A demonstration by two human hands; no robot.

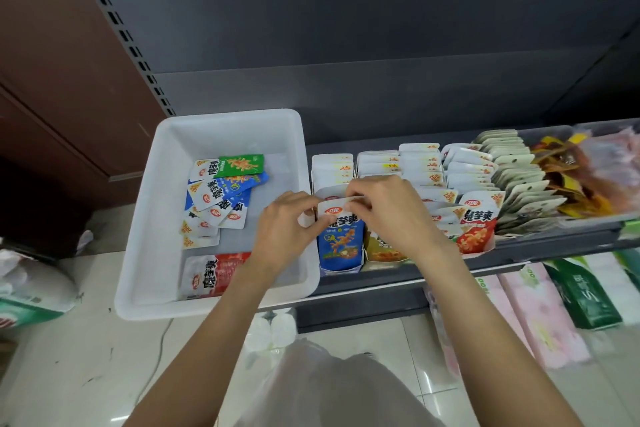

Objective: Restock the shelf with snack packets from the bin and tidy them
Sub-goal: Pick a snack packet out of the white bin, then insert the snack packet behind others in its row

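Both hands worked at the centre of the frame over the leftmost row on the shelf [398, 279]. The left hand [285, 234] and the right hand [388, 215] each had fingers pressed together in a pinch on the top edge of the blue snack packet [341, 236], which stood upright at the front of its display carton, just right of the white bin [138, 253]. The principal risk, in my judgement, was that pressing the packet down or back would buckle the soft pouch or tip the packets standing behind it, since the row appeared tightly filled; a sideways push could also disturb the neighbouring olive packet [384, 251], partly hidden under the right wrist. The bin overlapped the shelf's left end and overhung its front edge, so a knock from the left forearm might shift it toward the floor. The bin held a loose heap of small packets [221, 198], blue, green and white, at the centre left of the frame, and a larger red packet [214, 274] near its lower wall. Further rows of white-topped packets filled the shelf to the right, ending with a red-fronted packet [476, 229].
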